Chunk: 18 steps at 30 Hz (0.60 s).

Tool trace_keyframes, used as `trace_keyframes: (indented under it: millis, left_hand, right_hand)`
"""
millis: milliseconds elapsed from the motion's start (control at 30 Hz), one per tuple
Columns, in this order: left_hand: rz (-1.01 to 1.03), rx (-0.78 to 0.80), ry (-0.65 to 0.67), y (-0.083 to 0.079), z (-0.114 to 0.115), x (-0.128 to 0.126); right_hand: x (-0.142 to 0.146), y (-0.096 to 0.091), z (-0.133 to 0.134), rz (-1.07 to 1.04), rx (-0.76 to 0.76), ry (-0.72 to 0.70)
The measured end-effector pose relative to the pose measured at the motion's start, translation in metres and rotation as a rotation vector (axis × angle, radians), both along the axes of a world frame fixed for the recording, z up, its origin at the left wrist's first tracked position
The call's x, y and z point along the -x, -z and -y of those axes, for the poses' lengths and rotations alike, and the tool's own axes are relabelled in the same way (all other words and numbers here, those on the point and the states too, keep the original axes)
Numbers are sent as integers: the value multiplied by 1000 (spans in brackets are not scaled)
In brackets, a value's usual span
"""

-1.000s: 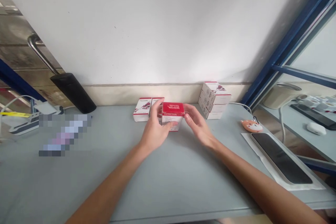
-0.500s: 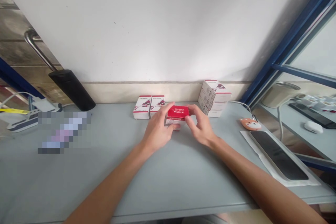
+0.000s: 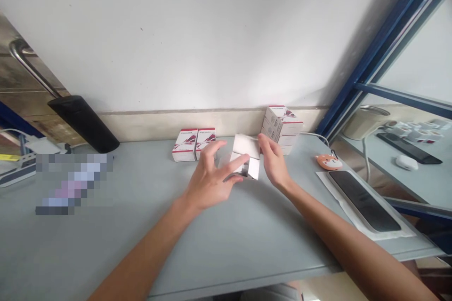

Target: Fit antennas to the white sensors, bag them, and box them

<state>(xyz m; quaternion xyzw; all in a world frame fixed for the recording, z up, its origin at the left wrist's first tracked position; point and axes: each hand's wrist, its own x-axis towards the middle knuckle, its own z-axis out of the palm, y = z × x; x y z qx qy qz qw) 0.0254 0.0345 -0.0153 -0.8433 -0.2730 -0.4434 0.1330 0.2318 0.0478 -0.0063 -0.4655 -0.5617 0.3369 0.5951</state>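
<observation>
A small cardboard box (image 3: 247,147) is held above the table, its lid flap raised to show the white inside. My right hand (image 3: 274,160) grips the box along its right side. My left hand (image 3: 213,174) is at the left of the box with fingers apart; its index finger reaches across the opening and the thumb lies low by the front edge. Something grey shows inside, too small to make out. Behind my left hand, two white and red boxes (image 3: 185,143) lie side by side. A stack of similar boxes (image 3: 288,128) rises behind my right hand.
On the right, a dark phone (image 3: 363,201) lies on a white sheet (image 3: 326,183) beside an orange animal-faced case (image 3: 328,162). At left are a black padded handle (image 3: 84,122), a power strip (image 3: 17,169) and a blurred-out item (image 3: 74,183). A blue-framed glass panel (image 3: 406,99) borders the right.
The box's red top has swung up, so its white inside now shows. My left hand has loosened and spread its fingers, while the right hand keeps hold. The view has shifted slightly right.
</observation>
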Motion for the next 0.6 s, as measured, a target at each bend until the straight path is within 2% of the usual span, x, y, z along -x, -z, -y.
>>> trace_keyframes:
  millis: [100, 167, 233, 300, 367, 433, 533, 600]
  left_hand:
    - [-129, -27, 48, -10, 2, 2]
    - [-166, -3, 79, -12, 1, 2]
    - [-129, 48, 91, -11, -1, 2]
    - [-44, 115, 82, -7, -4, 2]
    - [39, 179, 58, -3, -6, 3]
    - [78, 214, 32, 1, -8, 3]
    - [73, 169, 17, 4, -10, 4]
    - [47, 102, 23, 5, -11, 4]
  right_hand:
    - [3, 3, -4, -54, 114, -140]
    - [4, 5, -4, -46, 118, -125]
    - [4, 5, -1, 28, -30, -8]
    - [2, 2, 4, 169, -282, 94]
    - [-1, 0, 9, 354, -524, 101]
    - [-4, -2, 12, 546, -687, 44]
    - [-5, -1, 13, 732, -778, 4]
    - [-4, 1, 12, 735, -781, 46]
